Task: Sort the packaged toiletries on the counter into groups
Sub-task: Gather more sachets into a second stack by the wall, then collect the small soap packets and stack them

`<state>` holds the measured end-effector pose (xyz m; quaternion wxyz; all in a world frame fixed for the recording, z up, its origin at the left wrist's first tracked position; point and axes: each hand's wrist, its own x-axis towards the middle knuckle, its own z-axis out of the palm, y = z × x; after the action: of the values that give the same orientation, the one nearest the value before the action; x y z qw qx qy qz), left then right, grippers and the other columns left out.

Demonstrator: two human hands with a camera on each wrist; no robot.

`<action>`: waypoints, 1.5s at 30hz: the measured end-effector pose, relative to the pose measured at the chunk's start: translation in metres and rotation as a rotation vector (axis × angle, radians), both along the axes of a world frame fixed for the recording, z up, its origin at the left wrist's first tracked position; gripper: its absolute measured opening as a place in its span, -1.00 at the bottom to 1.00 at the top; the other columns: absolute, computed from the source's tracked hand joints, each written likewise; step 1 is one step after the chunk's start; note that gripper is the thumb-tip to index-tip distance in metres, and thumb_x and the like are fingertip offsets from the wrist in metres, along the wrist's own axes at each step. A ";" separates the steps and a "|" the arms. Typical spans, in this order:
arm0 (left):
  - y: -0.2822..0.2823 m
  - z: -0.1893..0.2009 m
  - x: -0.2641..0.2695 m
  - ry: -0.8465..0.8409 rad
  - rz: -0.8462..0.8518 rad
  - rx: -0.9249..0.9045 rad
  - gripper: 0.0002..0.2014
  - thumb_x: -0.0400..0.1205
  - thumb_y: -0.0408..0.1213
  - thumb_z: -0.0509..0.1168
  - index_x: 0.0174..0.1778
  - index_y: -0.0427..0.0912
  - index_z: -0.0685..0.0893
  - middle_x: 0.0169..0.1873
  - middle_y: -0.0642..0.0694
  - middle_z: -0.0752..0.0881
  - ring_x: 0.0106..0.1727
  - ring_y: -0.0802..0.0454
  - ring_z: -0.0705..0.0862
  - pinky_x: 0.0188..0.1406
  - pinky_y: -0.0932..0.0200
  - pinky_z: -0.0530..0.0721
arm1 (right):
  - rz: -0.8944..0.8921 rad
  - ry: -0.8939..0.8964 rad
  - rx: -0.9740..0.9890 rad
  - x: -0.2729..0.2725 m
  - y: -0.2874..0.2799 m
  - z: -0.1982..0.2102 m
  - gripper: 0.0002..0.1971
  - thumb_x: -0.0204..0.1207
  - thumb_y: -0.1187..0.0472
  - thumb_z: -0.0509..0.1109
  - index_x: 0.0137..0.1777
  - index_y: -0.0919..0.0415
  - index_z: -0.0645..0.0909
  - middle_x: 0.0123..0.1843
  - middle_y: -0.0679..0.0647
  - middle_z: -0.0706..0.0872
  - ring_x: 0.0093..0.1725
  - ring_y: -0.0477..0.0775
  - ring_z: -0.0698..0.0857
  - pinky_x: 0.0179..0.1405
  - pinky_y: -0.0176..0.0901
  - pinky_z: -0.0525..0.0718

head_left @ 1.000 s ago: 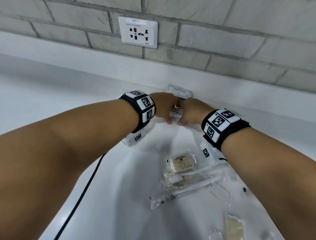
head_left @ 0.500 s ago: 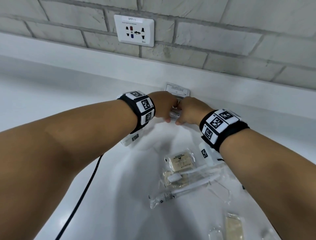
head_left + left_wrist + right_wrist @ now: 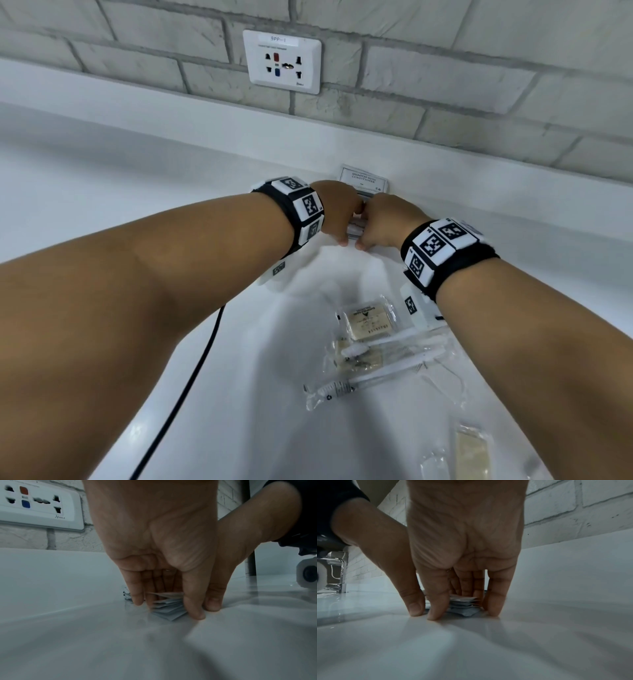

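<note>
Stack of shampoo sachets (image 3: 464, 605) sits on the worktop (image 3: 488, 649), pinched between thumb and downturned fingers (image 3: 496, 595) of the left hand (image 3: 337, 214) and the right hand (image 3: 390, 222).

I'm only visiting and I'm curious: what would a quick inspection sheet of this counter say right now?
Surface: glossy white counter.
Job's things: stack of sachets near the back wall, with a labelled shampoo sachet just beyond it. Wrapped toothbrushes and a soap packet lie nearer, overlapping.
Clutter: nothing seen.
Hands: left hand and right hand both pinch the stack, fingertips on the counter.
Cables: black cable runs across the counter beneath the left arm.
Surroundings: brick wall, wall socket, tap.
</note>
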<state>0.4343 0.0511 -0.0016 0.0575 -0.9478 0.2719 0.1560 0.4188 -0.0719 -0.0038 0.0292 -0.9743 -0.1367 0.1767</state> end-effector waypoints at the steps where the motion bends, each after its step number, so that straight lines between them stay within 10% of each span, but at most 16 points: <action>1: -0.001 0.001 0.000 0.003 0.001 0.006 -0.47 0.44 0.02 0.47 0.28 -0.12 0.62 -0.02 -0.08 0.71 0.03 -0.12 0.68 -0.18 0.15 0.48 | -0.007 0.001 0.002 -0.001 0.000 0.000 -0.72 0.27 0.08 0.60 -0.12 0.16 0.61 -0.18 0.04 0.64 -0.15 0.12 0.65 -0.21 -0.17 0.53; 24: 0.006 0.005 0.003 0.028 0.028 -0.038 -0.25 0.38 0.06 0.53 0.49 -0.07 0.51 0.27 -0.02 0.69 0.26 -0.07 0.64 0.14 0.13 0.55 | -0.041 -0.004 -0.014 0.001 -0.004 0.000 -0.55 0.22 -0.01 0.60 0.02 0.25 0.70 -0.23 0.01 0.60 -0.20 0.11 0.65 -0.30 -0.20 0.52; 29: 0.017 0.012 -0.003 0.110 0.082 -0.080 -0.06 0.37 0.05 0.56 0.63 -0.09 0.27 0.50 -0.03 0.50 0.47 -0.04 0.50 0.38 0.14 0.41 | -0.146 0.101 0.143 -0.005 -0.025 0.010 -0.03 0.20 -0.12 0.66 0.58 0.15 0.35 0.55 0.10 0.47 0.44 0.17 0.54 0.39 0.00 0.54; 33: 0.062 0.014 -0.033 0.037 0.260 -0.300 0.18 0.28 0.06 0.63 0.69 -0.11 0.04 0.62 -0.13 0.24 0.53 -0.07 0.40 0.46 0.18 0.34 | -0.365 0.307 0.365 -0.024 -0.079 0.026 0.12 0.19 -0.29 0.59 0.68 -0.04 0.07 0.62 0.12 0.37 0.51 0.19 0.46 0.37 0.19 0.55; 38: 0.109 0.009 -0.074 -0.204 0.320 -0.391 -0.20 0.44 0.19 0.43 0.55 -0.08 0.37 0.43 -0.20 0.41 0.34 -0.19 0.59 0.41 -0.09 0.51 | -0.496 0.393 0.346 -0.065 -0.149 0.047 -0.15 0.49 -0.16 0.40 0.69 0.03 0.08 0.42 0.18 0.59 0.38 0.15 0.56 0.32 0.34 0.55; 45: 0.003 0.024 -0.164 -0.135 -0.014 -0.329 -0.73 0.60 0.07 0.28 0.03 0.00 0.72 -0.06 0.01 0.62 -0.01 0.00 0.65 -0.09 0.15 0.57 | -0.127 0.293 -0.022 -0.148 -0.150 0.044 -0.42 0.57 -0.17 0.31 0.56 -0.02 0.39 0.57 -0.04 0.46 0.49 0.06 0.47 0.48 0.02 0.41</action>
<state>0.2699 0.0544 0.0220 -0.0792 -0.9509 0.2959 0.0448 0.2711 -0.2219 0.0406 0.0493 -0.9450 -0.0673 0.3162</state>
